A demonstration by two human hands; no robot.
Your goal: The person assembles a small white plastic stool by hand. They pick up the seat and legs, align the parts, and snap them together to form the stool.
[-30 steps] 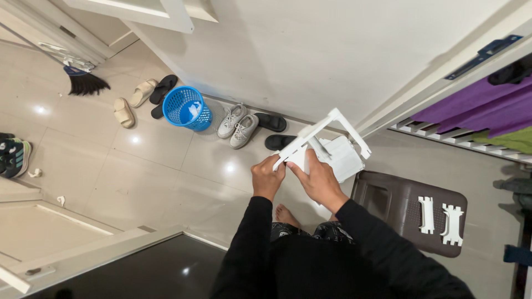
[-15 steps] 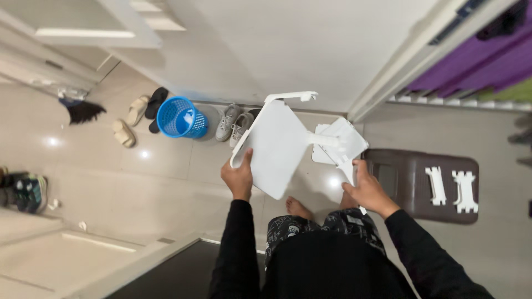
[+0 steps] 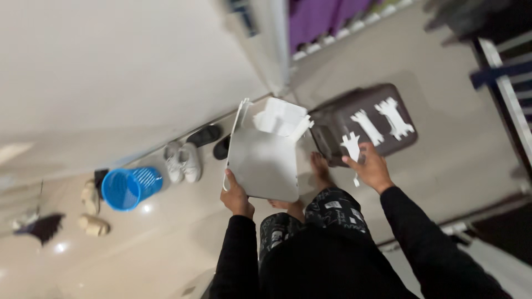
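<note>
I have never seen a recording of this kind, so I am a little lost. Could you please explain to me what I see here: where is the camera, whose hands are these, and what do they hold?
There is no machine here. One camera sits on a person's head and looks down, so you see that person's own arms in black sleeves, patterned trousers and bare feet on a shiny tiled floor.

The left hand grips the lower edge of a flat white panel, which has a smaller white part at its top. The right hand holds a small white bracket-shaped piece over a dark brown stool. Two more white pieces lie on the stool.

On the floor by the wall stand a blue basket, white sneakers and dark slippers.
</note>
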